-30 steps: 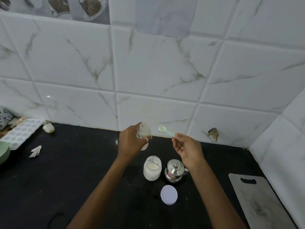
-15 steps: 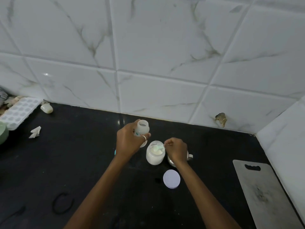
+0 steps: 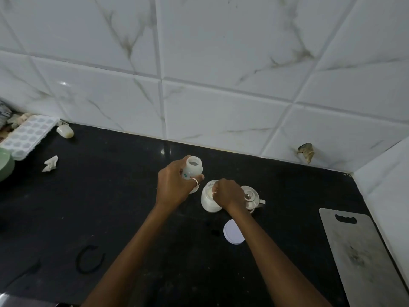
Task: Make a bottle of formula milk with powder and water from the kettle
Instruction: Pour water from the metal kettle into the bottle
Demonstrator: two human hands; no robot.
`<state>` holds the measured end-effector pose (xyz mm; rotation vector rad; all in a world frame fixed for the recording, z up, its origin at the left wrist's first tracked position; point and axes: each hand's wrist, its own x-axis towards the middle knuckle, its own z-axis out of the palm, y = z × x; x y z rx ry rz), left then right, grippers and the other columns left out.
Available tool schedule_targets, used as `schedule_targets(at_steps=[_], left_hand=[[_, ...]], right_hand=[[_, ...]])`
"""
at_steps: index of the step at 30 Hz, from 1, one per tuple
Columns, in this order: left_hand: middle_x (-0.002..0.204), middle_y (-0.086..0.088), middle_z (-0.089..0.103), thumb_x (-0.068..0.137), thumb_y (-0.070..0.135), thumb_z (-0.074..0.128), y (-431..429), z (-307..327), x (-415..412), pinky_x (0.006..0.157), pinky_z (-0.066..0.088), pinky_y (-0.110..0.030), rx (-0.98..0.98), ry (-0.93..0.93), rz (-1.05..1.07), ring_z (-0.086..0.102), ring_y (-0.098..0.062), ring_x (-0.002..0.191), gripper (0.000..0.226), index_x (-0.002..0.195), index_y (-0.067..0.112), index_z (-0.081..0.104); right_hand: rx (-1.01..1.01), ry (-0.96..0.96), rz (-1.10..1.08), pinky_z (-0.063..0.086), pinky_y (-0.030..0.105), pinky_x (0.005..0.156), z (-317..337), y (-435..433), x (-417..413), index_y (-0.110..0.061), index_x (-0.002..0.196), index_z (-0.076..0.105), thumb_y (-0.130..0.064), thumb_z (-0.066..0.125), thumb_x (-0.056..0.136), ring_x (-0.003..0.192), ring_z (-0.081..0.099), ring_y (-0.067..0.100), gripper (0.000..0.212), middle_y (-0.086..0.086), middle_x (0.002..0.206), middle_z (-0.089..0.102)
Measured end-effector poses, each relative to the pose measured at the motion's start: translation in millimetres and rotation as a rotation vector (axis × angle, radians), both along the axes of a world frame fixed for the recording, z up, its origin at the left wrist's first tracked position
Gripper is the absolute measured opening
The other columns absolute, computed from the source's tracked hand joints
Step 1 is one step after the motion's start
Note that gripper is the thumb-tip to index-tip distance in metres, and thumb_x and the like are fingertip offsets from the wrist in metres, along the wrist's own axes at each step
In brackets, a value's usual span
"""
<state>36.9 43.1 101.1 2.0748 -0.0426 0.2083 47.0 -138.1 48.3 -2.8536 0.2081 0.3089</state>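
Head view: left hand (image 3: pixel 172 185) grips bottle (image 3: pixel 193 169); right hand (image 3: pixel 229 193), grip unclear, covers powder jar (image 3: pixel 207 203) beside kettle (image 3: pixel 252 198).

Left hand (image 3: pixel 174 187) raised, fingers curled in a grip; right hand (image 3: pixel 229 193) lower, fingertips seemingly pinched

We've dropped our right hand (image 3: pixel 229 193) from up at two o'clock of the powder jar (image 3: pixel 208 205) down onto its mouth, the spoon dipped out of sight inside, and our left hand (image 3: pixel 173 185) has lowered the bottle (image 3: pixel 193 169) close beside the jar at its ten o'clock.
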Motion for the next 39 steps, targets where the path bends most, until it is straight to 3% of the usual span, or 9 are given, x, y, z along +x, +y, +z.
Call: schedule_targets(at_steps=[5,11,16,19,21,25,29,33,39], left_hand=[[0.097,0.017,0.063,0.069,0.033,0.089,-2.8,3.5,1.4,0.067,0.040,0.002,0.018,-0.014,-0.019,0.063,0.000,0.084,0.056,0.120,0.023,0.069],[0.097,0.011,0.070,0.068,0.035,0.089,-19.6,11.6,-2.0,0.078,0.053,-0.017,0.016,-0.061,-0.064,0.067,-0.006,0.087,0.050,0.114,0.025,0.071],[0.096,0.011,0.070,0.069,0.034,0.087,-49.6,21.7,-10.8,0.076,0.048,-0.010,-0.008,-0.087,-0.126,0.067,-0.004,0.087,0.050,0.116,0.028,0.071],[0.093,0.012,0.070,0.071,0.035,0.087,-67.0,24.5,-17.7,0.076,0.053,-0.020,-0.008,-0.114,-0.159,0.067,-0.005,0.085,0.046,0.114,0.030,0.071],[0.094,0.012,0.071,0.071,0.037,0.087,-78.1,23.3,-21.4,0.077,0.055,-0.023,0.001,-0.125,-0.178,0.068,-0.004,0.086,0.047,0.115,0.029,0.071],[0.096,0.013,0.072,0.070,0.040,0.087,-95.4,15.5,-24.4,0.078,0.055,-0.020,-0.004,-0.118,-0.181,0.068,-0.004,0.088,0.051,0.117,0.029,0.071],[0.095,0.016,0.071,0.068,0.039,0.089,-107.3,9.2,-25.8,0.078,0.053,-0.016,-0.006,-0.088,-0.151,0.066,0.000,0.089,0.049,0.113,0.035,0.070],[0.094,0.019,0.069,0.068,0.036,0.089,-111.1,6.1,-29.5,0.076,0.048,-0.010,0.005,-0.093,-0.125,0.063,0.006,0.090,0.047,0.111,0.039,0.069],[0.095,0.023,0.064,0.069,0.039,0.088,-107.1,3.1,-35.1,0.073,0.043,-0.003,0.079,-0.077,-0.080,0.061,0.012,0.090,0.053,0.117,0.029,0.070]], right_hand=[[0.018,-0.056,-0.008,0.056,0.036,0.084,5.2,-5.9,-2.6,-0.021,0.122,0.073,-0.017,0.061,0.093,0.106,0.069,0.030,0.031,0.008,0.115,0.074],[0.180,-0.337,-0.165,0.047,0.031,0.062,18.0,-30.5,-18.9,-0.017,0.084,0.074,-0.033,0.062,0.097,0.075,0.065,0.017,0.023,0.000,0.082,0.074],[0.360,-0.477,-0.358,0.044,0.033,0.057,15.4,-87.4,-34.4,-0.014,0.070,0.063,-0.036,0.061,0.099,0.066,0.061,0.019,0.036,-0.003,0.065,0.064],[0.397,-0.454,-0.469,0.032,0.030,0.051,5.1,-115.0,-43.1,-0.015,0.060,0.049,-0.039,0.056,0.102,0.060,0.057,0.018,0.048,-0.005,0.058,0.055],[0.469,-0.423,-0.513,0.038,0.033,0.054,-7.3,-127.3,-49.2,-0.015,0.062,0.050,-0.041,0.053,0.103,0.063,0.061,0.019,0.049,-0.002,0.062,0.059],[0.648,-0.358,-0.551,0.056,0.039,0.065,-30.2,-134.3,-55.4,-0.011,0.078,0.060,-0.045,0.053,0.103,0.064,0.070,0.022,0.043,0.006,0.072,0.069],[0.742,-0.277,-0.553,0.056,0.032,0.060,-45.4,-132.8,-54.5,-0.009,0.085,0.063,-0.050,0.055,0.101,0.060,0.070,0.016,0.044,0.007,0.074,0.071],[0.755,-0.264,-0.558,0.051,0.026,0.052,-58.8,-133.5,-55.2,-0.007,0.075,0.061,-0.050,0.057,0.100,0.065,0.071,0.026,0.050,0.012,0.073,0.069],[0.808,-0.314,-0.508,0.051,0.045,0.060,-73.3,-134.7,-53.8,0.008,0.066,0.055,-0.045,0.055,0.103,0.055,0.057,0.028,0.064,0.025,0.064,0.060]])
